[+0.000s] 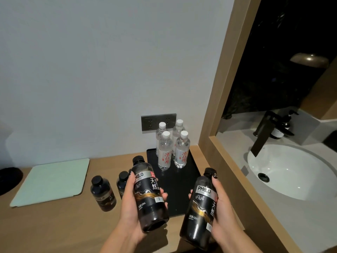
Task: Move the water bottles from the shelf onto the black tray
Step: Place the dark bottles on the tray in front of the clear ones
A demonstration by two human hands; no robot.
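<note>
Head view. Left hand (132, 203) at 6 o'clock, fingers curled round a dark bottle (148, 193), cap tilted toward 11 o'clock, base lifted off the wooden shelf (60, 225). Right hand (221, 212) at 5 o'clock, gripping a second dark bottle (199, 209), thumb side near the cap, cap leaning toward 1 o'clock. Both bottles held above the near edge of the black tray (184, 181), neither resting on it.

On the tray's far end, toward 12 o'clock, four clear bottles (172, 148) with white caps, upright, in two close rows. Behind them on the wall, a dark socket plate (152, 121).

Still on the shelf at 8 o'clock of the tray: two more dark bottles, one (103, 193) standing free, the other (122, 181) partly hidden behind the left hand. Further toward 9 o'clock, a pale green mat (52, 180) lying flat.

At 3 o'clock, past a wooden frame (221, 99), a white basin (291, 172) with a black tap (262, 134).
</note>
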